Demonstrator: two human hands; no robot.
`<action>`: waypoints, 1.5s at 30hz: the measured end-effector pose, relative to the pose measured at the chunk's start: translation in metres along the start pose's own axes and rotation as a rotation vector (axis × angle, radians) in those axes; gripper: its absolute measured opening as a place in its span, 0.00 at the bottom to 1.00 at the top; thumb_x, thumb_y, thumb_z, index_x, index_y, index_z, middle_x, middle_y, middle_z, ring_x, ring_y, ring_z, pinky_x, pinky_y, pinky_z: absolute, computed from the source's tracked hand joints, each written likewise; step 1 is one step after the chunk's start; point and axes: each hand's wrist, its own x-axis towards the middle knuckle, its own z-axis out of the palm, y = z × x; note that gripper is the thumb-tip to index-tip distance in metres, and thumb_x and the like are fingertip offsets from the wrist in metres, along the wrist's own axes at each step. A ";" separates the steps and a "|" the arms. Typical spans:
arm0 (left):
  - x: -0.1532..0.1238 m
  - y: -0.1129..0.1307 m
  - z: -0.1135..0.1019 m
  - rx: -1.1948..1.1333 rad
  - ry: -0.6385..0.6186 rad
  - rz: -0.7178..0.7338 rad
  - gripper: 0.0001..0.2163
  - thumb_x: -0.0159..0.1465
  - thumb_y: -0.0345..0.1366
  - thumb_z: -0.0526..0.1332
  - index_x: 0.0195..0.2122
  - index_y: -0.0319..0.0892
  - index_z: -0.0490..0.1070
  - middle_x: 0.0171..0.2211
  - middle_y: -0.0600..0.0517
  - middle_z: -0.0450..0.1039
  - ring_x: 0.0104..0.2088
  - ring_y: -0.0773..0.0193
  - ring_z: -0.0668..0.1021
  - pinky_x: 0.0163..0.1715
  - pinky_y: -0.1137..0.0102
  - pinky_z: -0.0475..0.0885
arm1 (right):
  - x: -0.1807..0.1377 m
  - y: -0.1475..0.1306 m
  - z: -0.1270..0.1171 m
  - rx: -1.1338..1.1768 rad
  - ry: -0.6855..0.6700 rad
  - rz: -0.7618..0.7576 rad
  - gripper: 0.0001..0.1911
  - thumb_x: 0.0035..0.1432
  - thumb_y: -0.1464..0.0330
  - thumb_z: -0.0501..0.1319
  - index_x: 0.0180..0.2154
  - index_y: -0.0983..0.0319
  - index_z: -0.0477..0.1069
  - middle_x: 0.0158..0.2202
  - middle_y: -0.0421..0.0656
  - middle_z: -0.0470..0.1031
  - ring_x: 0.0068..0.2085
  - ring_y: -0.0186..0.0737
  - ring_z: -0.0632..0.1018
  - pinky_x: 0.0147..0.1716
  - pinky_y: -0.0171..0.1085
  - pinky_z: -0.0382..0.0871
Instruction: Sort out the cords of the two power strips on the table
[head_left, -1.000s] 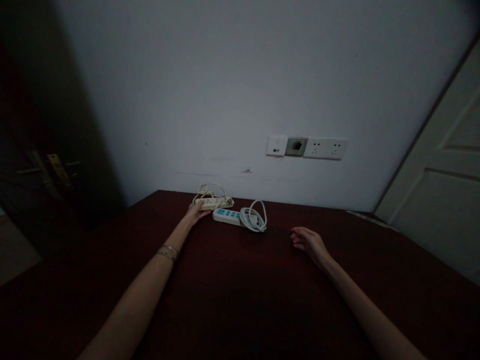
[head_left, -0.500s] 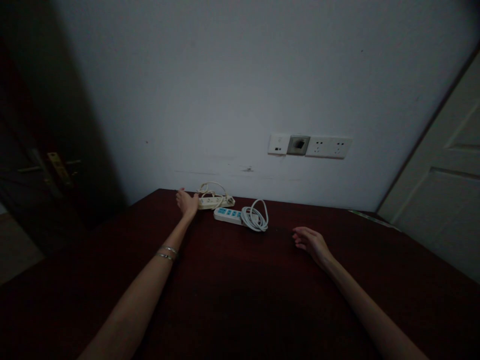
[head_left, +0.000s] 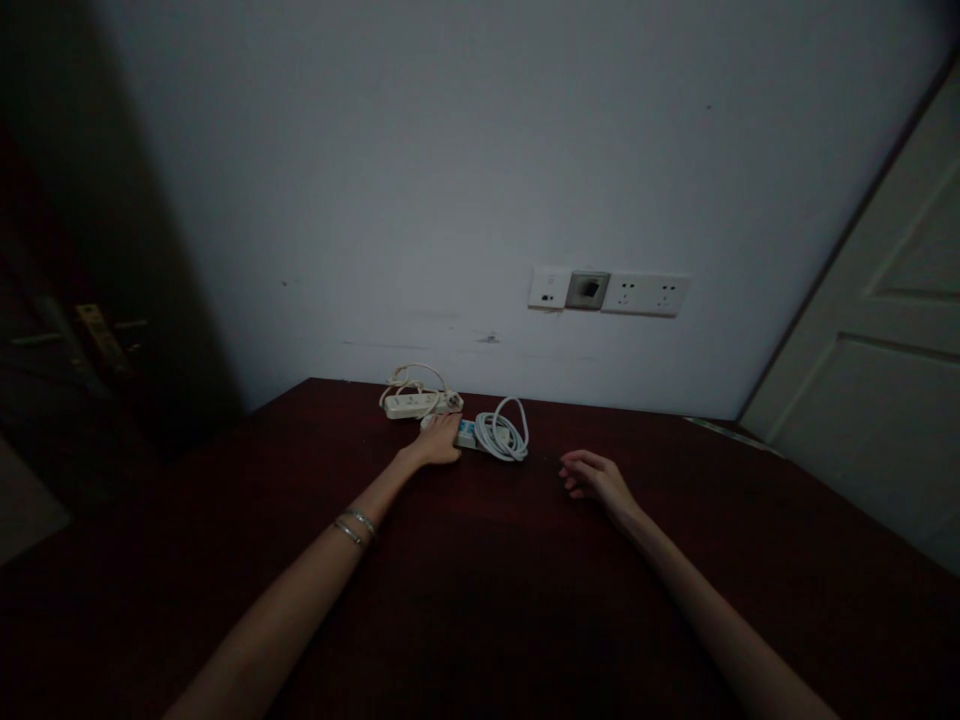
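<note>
My left hand (head_left: 437, 441) lies over the left part of a white power strip with blue sockets (head_left: 466, 433). Its fingers reach across the top and the thumb rests along the near side, covering that end. On the strip's right end sits its coiled white cord (head_left: 501, 437). Just behind, close to the wall, is a cream power strip (head_left: 411, 405) with its cord (head_left: 421, 368) looped above it. My right hand (head_left: 598, 480) is to the right of the coil, apart from it, with loosely bent fingers and nothing in them.
Both strips lie near the back edge of a dark red table (head_left: 480, 580). A row of wall sockets (head_left: 645, 294) is fixed to the wall behind. A pale door (head_left: 892, 350) stands at the right, and a dark door with a brass handle plate (head_left: 103, 338) at the left.
My left hand has moved right, from the left end of the cream strip onto the blue-socket strip. The right hand keeps its pose, and the view has shifted slightly.
</note>
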 end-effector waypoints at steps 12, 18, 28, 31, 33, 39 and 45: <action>-0.001 -0.003 -0.007 0.009 -0.068 0.004 0.33 0.50 0.39 0.64 0.55 0.34 0.58 0.55 0.35 0.58 0.55 0.46 0.65 0.53 0.63 0.59 | -0.010 -0.001 0.038 -0.553 -0.046 -0.519 0.27 0.50 0.65 0.60 0.53 0.61 0.62 0.52 0.47 0.66 0.48 0.42 0.69 0.50 0.43 0.64; -0.005 0.035 -0.012 0.035 -0.182 0.052 0.26 0.50 0.44 0.65 0.47 0.36 0.67 0.46 0.41 0.64 0.45 0.52 0.71 0.46 0.65 0.65 | -0.013 0.005 0.038 -0.909 -0.070 -0.706 0.25 0.54 0.63 0.60 0.53 0.65 0.62 0.53 0.51 0.65 0.53 0.48 0.63 0.54 0.47 0.59; -0.015 0.082 -0.015 0.096 -0.233 0.001 0.25 0.51 0.47 0.62 0.45 0.35 0.65 0.45 0.40 0.65 0.42 0.52 0.72 0.39 0.67 0.67 | -0.011 -0.030 0.017 -1.002 -0.209 -0.727 0.06 0.54 0.70 0.57 0.35 0.64 0.68 0.39 0.48 0.70 0.38 0.40 0.70 0.39 0.36 0.63; -0.018 0.092 -0.017 0.149 -0.268 -0.064 0.26 0.50 0.48 0.62 0.45 0.34 0.65 0.45 0.38 0.66 0.42 0.51 0.73 0.36 0.68 0.67 | -0.010 -0.040 0.013 -0.955 -0.264 -0.695 0.06 0.54 0.69 0.58 0.34 0.64 0.69 0.35 0.45 0.70 0.34 0.37 0.70 0.35 0.34 0.62; -0.021 0.098 -0.018 0.172 -0.305 -0.083 0.27 0.49 0.48 0.63 0.45 0.34 0.65 0.45 0.37 0.67 0.42 0.51 0.73 0.36 0.68 0.68 | -0.010 -0.045 0.011 -0.931 -0.289 -0.647 0.07 0.53 0.67 0.58 0.34 0.64 0.70 0.33 0.44 0.70 0.33 0.36 0.69 0.33 0.33 0.61; -0.025 0.105 -0.017 0.192 -0.357 -0.071 0.28 0.47 0.49 0.64 0.44 0.34 0.67 0.44 0.38 0.70 0.43 0.51 0.74 0.35 0.68 0.68 | -0.012 -0.051 0.006 -0.823 -0.324 -0.474 0.11 0.49 0.67 0.60 0.35 0.66 0.71 0.31 0.41 0.71 0.31 0.36 0.69 0.32 0.33 0.60; -0.027 0.106 -0.017 0.206 -0.448 -0.011 0.29 0.47 0.51 0.63 0.45 0.36 0.67 0.43 0.41 0.72 0.40 0.54 0.75 0.32 0.70 0.69 | -0.012 -0.054 0.004 -0.605 -0.337 -0.288 0.13 0.47 0.66 0.61 0.36 0.67 0.71 0.30 0.40 0.71 0.31 0.35 0.69 0.31 0.32 0.62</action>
